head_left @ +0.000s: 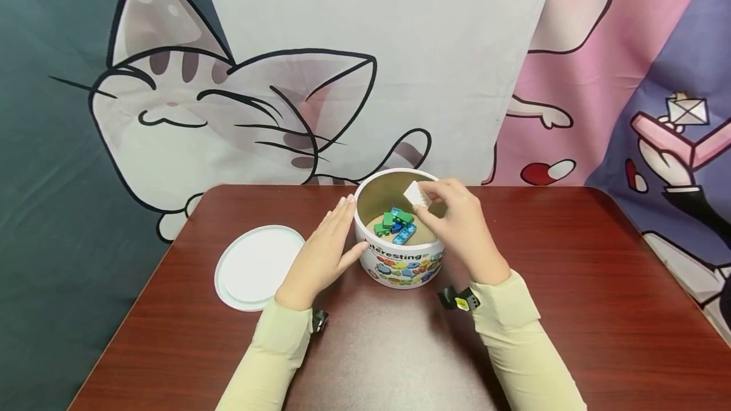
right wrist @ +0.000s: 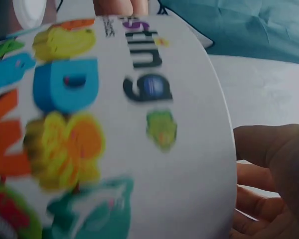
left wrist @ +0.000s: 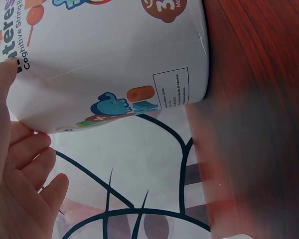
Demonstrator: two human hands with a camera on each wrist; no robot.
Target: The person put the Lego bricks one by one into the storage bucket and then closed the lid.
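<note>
A round white tub [head_left: 370, 249] with a printed label of colourful shapes stands on the table. Green and blue toy bricks [head_left: 405, 233] lie on its floor. My left hand [head_left: 322, 252] rests against the tub's left side, its fingers straight along the wall and the thumb near the lettering. Over the right part of the opening, my right hand [head_left: 461, 224] pinches a small white block [head_left: 415, 194] between thumb and fingers. In the right wrist view the tub's printed wall [right wrist: 189, 109] covers most of the frame and hides the white block.
A round white lid [head_left: 259, 266] lies flat on the dark red-brown table [head_left: 571, 284], left of the tub. Behind the table's far edge hangs a cloth backdrop [head_left: 457, 68] with cartoon figures.
</note>
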